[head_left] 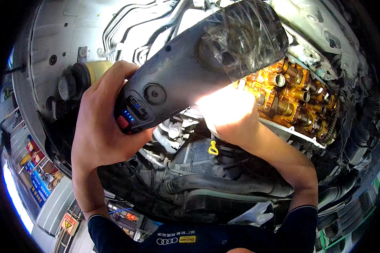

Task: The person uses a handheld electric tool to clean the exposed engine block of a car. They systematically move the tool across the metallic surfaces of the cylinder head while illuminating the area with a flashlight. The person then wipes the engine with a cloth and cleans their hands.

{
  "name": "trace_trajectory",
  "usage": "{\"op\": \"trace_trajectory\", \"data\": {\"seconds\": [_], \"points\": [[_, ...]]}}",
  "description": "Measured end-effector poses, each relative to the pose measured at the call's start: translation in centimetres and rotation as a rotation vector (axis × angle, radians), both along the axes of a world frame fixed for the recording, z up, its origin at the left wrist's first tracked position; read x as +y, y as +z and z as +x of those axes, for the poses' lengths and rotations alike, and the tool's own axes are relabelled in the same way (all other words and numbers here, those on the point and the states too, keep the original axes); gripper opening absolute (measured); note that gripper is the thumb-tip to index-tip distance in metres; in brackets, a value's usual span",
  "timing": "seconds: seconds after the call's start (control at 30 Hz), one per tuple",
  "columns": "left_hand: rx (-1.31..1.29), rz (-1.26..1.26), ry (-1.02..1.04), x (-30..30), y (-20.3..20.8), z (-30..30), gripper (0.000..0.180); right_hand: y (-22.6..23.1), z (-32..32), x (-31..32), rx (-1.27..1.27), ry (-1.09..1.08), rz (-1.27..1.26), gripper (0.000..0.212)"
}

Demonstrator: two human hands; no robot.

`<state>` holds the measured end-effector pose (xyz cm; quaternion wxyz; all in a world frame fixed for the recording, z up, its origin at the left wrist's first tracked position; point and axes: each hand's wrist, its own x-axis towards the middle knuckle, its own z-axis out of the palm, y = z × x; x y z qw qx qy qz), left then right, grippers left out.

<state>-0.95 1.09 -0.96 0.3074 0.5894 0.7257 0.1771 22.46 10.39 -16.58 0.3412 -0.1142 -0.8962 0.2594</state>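
My left hand (99, 118) is wrapped round the lower end of a black work light (173, 80), with a red button and small blue indicator lights beside the thumb. Clear tape covers the light's far end, which tilts up to the right. Its beam falls on my right hand (234, 116), beside an opened engine top (289, 101) with amber, oil-coated camshafts and valve gear. Glare washes out the right fingers, and the lamp partly covers them, so what they hold or touch is hidden.
Below my right hand a yellow dipstick loop (213, 148) sticks up. A black-capped reservoir (67, 87) stands left of my left hand. A thick black hose (228, 184) crosses the near side, with a crumpled clear plastic bag (255, 214) at the front edge.
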Motion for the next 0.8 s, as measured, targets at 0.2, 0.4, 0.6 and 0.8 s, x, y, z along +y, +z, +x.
{"op": "trace_trajectory", "data": {"seconds": [0.2,0.4,0.6,0.8], "points": [[-0.007,0.033,-0.014,0.0,-0.2,0.0,0.067,0.4,-0.3,-0.2,0.024,-0.068,0.04,0.016],[-0.014,-0.005,0.0,0.0,0.0,0.0,0.066,0.7,0.1,-0.5,-0.067,-0.038,0.004,0.016],[-0.02,0.007,0.014,0.0,-0.1,0.0,0.065,-0.3,-0.2,0.1,0.058,-0.026,0.099,0.017],[-0.005,0.025,-0.045,0.1,0.1,-0.2,0.068,0.3,0.1,-0.6,-0.055,-0.026,-0.006,0.011]]}}
